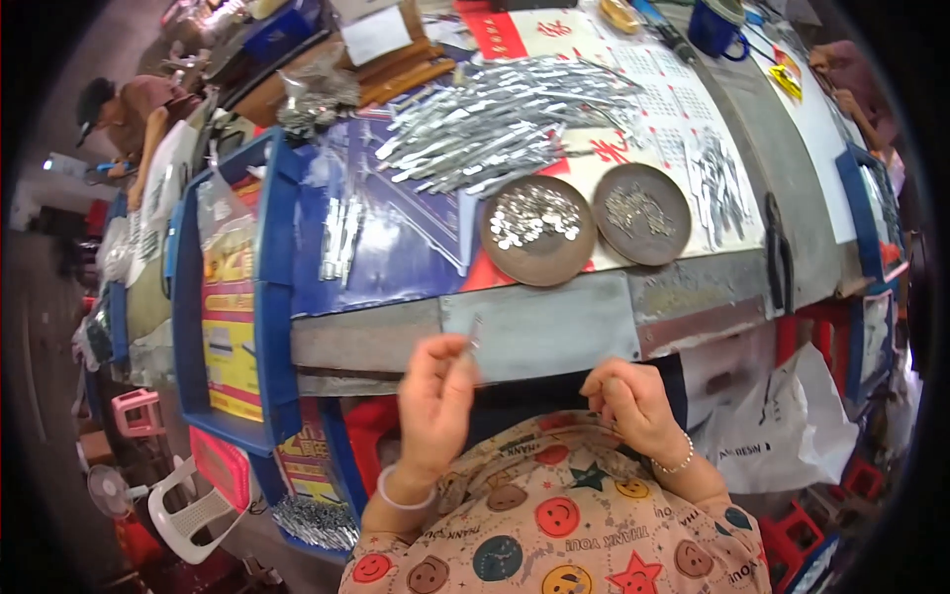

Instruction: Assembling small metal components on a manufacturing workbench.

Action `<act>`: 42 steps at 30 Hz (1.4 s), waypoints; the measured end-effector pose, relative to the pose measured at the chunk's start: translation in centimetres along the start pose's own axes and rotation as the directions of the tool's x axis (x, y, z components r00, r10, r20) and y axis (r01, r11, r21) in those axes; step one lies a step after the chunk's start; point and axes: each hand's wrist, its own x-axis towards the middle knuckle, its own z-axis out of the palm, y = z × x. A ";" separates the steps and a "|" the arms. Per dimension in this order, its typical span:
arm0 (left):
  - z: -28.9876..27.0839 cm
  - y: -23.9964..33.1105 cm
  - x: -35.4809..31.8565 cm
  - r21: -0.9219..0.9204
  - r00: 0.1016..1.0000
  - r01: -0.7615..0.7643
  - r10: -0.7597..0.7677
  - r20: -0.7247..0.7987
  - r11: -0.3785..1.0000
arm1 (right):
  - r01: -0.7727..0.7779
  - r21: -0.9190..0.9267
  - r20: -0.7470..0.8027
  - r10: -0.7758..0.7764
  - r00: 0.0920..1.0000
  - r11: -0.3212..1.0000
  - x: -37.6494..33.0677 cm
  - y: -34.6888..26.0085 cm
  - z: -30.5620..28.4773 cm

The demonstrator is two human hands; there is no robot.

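We hold our left hand (435, 401) raised in front of the bench's near edge, thumb and fingertips pinched on a thin, shiny piece (477, 332). The piece sticks up from the fingertips in front of a grey metal plate (564, 317) on the bench; it is too blurred for us to make out its shape. Our right hand (633, 406) is near the same edge, well apart from the left, with its fingers curled in and the thumb against them. We cannot tell whether it grasps anything.

Just beyond the plate we have two round brown bowls side by side. The left bowl (539, 271) holds shiny silver bits, and the right bowl (645, 253) holds smaller, duller ones. Behind them a big heap of silver strips (495, 119) spreads over printed sheets. A few more strips (341, 233) lie to the left on a blue sheet (396, 267), and another bunch (720, 188) lies to the right of the bowls. Pliers (778, 247) with dark handles lie further right.

At our left is a blue bin (280, 337), and a blue mug (711, 32) stands at the far right of the bench. A white bag (792, 421) hangs low on our right. At the upper left we see another person (143, 109) in a dark cap.
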 end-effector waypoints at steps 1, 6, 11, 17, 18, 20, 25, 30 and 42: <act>-0.9 1.4 1.3 0.150 0.999 -0.002 0.009 -0.043 0.989 | 0.003 -0.048 0.025 -0.002 1.000 0.999 0.0 -0.3 -0.2; -6.3 4.5 8.7 0.851 0.898 -0.262 0.439 0.042 0.455 | 0.225 -0.207 0.167 -0.192 0.967 0.952 0.9 -0.7 0.6; -8.8 2.1 14.6 0.983 0.879 -0.176 0.440 0.183 -0.058 | 0.304 -0.257 0.256 -0.239 0.937 0.918 0.6 -0.3 0.7; -9.3 0.7 16.1 1.000 0.902 0.011 0.432 -0.010 -0.002 | 0.311 -0.335 0.280 -0.221 0.934 0.889 -0.3 -0.5 -2.1; -9.5 0.5 16.3 1.000 0.921 0.019 0.389 -0.013 -0.010 | 0.321 -0.340 0.294 -0.224 0.929 0.884 -0.4 -0.4 -2.7; -10.5 0.3 16.1 0.999 0.901 -0.038 0.431 0.043 -0.019 | 0.326 -0.355 0.266 -0.240 0.934 0.876 -0.5 -0.7 -4.2; -9.9 1.9 14.7 0.994 0.885 -0.098 0.461 0.061 0.056 | 0.323 -0.465 0.077 -0.326 0.942 0.824 0.2 -1.8 -9.7; -3.6 4.2 9.1 0.883 0.843 -0.320 0.528 0.100 0.344 | 0.129 -0.642 -0.225 -0.347 0.911 0.756 5.4 -2.6 -15.9; 6.5 3.7 -2.9 0.408 0.840 -0.538 0.428 0.333 0.737 | -0.225 -0.939 -0.232 0.003 0.973 0.262 20.9 -1.2 -17.8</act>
